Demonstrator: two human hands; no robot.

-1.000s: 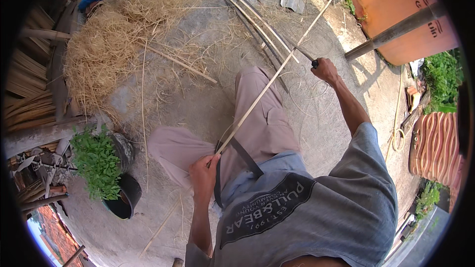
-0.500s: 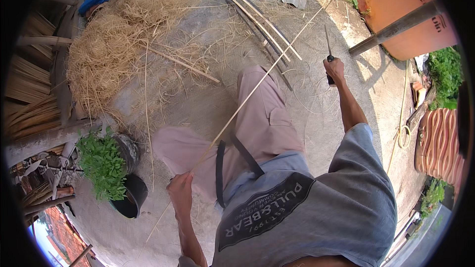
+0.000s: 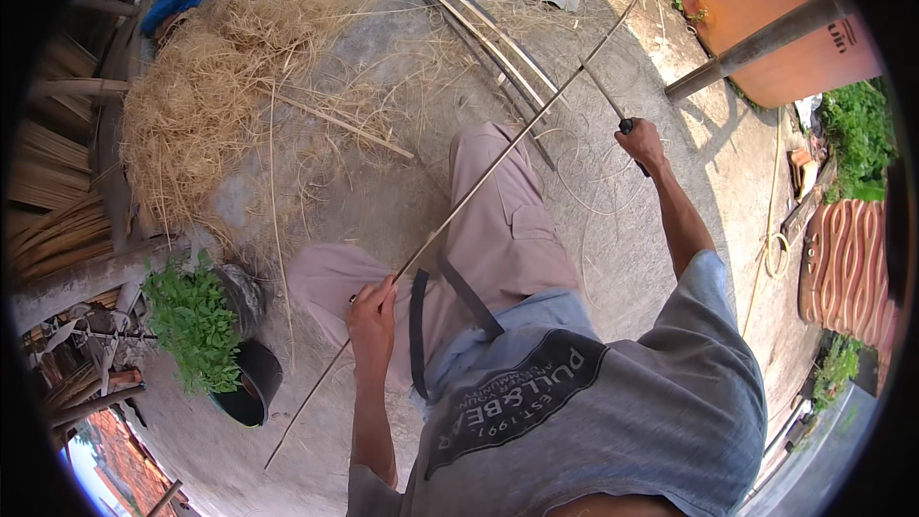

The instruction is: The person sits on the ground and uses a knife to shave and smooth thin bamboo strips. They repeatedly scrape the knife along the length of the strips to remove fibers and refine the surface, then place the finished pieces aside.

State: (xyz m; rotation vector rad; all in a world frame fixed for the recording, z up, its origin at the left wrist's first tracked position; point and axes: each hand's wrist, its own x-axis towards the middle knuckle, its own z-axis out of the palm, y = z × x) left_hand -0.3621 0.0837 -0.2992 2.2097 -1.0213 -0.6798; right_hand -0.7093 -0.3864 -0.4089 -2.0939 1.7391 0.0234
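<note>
A long thin cane strip (image 3: pixel 479 182) runs diagonally from the far right past my left knee to the near left. My left hand (image 3: pixel 371 321) is closed around it towards its lower part, and its near end sticks out below. In my right hand (image 3: pixel 643 146) is a black-handled knife (image 3: pixel 603 91), gripped by the handle. Its narrow blade slants up and left, its tip meeting or overlapping the upper part of the strip; whether it actually touches I cannot tell.
Curly shavings (image 3: pixel 201 105) pile at the far left. Several long strips (image 3: pixel 479 14) lie on the concrete ahead. A leafy potted plant (image 3: pixel 196 321) and black pot (image 3: pixel 254 383) stand left. An orange tank (image 3: pixel 756 29) and a pole (image 3: pixel 756 48) are at the right.
The knife has swung left, from pointing away to crossing the strip. My left hand has moved slightly up and right. The strip now shows a darker side.
</note>
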